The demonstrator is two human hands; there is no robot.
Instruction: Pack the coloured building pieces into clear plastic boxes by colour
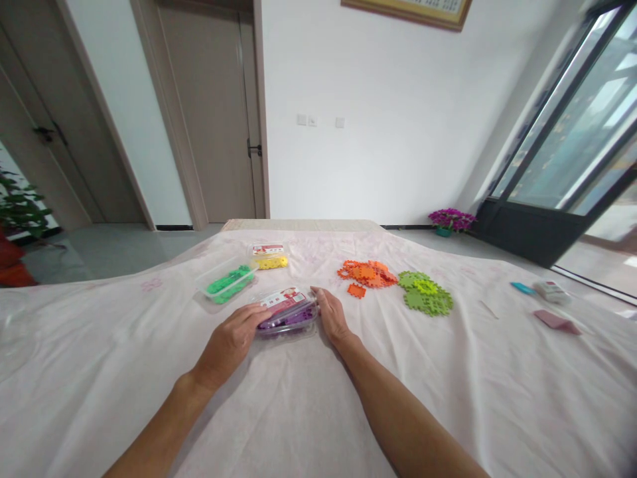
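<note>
2 hands on a purple tub (288,328)

Across from me, a pale pink cloth (423,392), softly creased, covers the broad surface. The purple tub sits near its middle, gripped from both sides: the left hand (236,335) clasps its left end, the right hand (332,317) its right. Its labelled lid (286,300) is on top; I can't tell whether it is fully snapped down.

Just beyond, to the left, stand a green tub (205,276) with its top open and a yellow tub (267,249). To the right lie an orange pile (365,273), 1 orange piece (356,290) just beside it, and a green pile (426,299). A pink item (557,322) lies near the right edge.

Behind, a white wall (348,172) carries 3 plates (312,121) and a frame (413,9). A brown door (209,113) is at left; purple flowers (452,219) stand by a dark-framed glass door (562,146).
</note>
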